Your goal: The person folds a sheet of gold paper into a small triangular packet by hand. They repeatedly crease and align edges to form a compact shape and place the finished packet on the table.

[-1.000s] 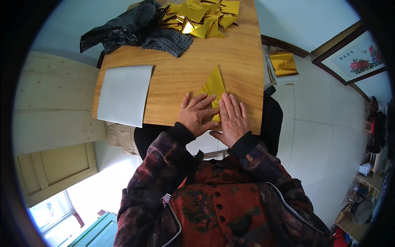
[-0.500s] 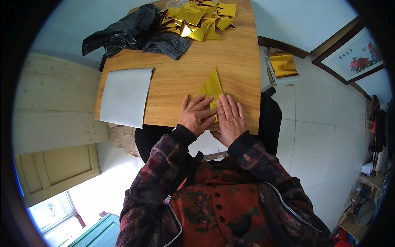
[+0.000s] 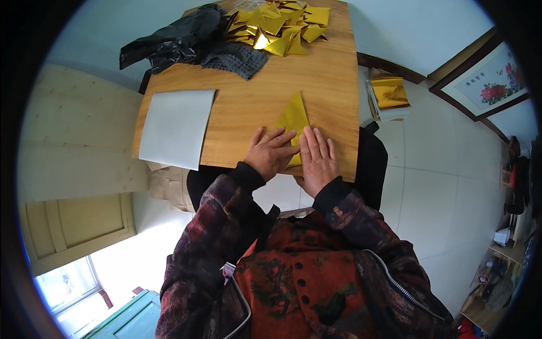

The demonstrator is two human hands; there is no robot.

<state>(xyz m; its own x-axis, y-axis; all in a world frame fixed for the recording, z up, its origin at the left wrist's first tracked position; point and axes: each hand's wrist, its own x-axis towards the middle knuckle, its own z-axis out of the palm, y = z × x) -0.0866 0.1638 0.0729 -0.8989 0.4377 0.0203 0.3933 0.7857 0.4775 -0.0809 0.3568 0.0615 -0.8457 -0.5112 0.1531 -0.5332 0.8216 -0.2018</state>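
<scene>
A gold foil paper (image 3: 293, 116), folded to a tall pointed shape, lies near the front edge of the wooden table (image 3: 248, 113). My left hand (image 3: 270, 152) rests on its left side with fingers stretched out, their tips over the paper. Along the right edge lies my right hand (image 3: 318, 155), flat, its fingers extended and side by side. Between the two hands a lower strip of the gold paper shows; the rest of that part is covered by my fingers.
At the far end sits a heap of folded gold pieces (image 3: 276, 28), beside a black plastic bag (image 3: 175, 42) and a dark grey knitted cloth (image 3: 236, 59). A pale grey sheet stack (image 3: 176, 127) lies at left. More gold paper (image 3: 389, 93) rests on the floor at right.
The whole view has shifted slightly. Both hands stay on the folded gold paper, with only small finger movement.
</scene>
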